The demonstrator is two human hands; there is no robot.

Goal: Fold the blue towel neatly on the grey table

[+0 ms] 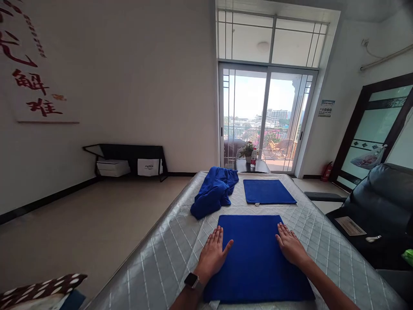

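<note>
A flat blue cloth cover [253,262], roughly square, lies smooth on the table right in front of me, with a small white tag at its near edge. My left hand [213,250] rests on its left edge, fingers stretched forward and thumb apart; a dark watch is on that wrist. On the right edge my right hand [290,245] lies flat with its fingers extended. Beyond them sits a second flat blue cloth cover [269,191], also tagged. To its left is a crumpled heap of blue cloth [216,191].
A silver quilted cloth [161,247] covers the table. At its far end stand a potted plant [248,148] and a bottle [253,157]. A black armchair [383,206] is close on the right. A patterned brown cushion [45,286] shows at lower left, a low black rack [129,153] by the wall.
</note>
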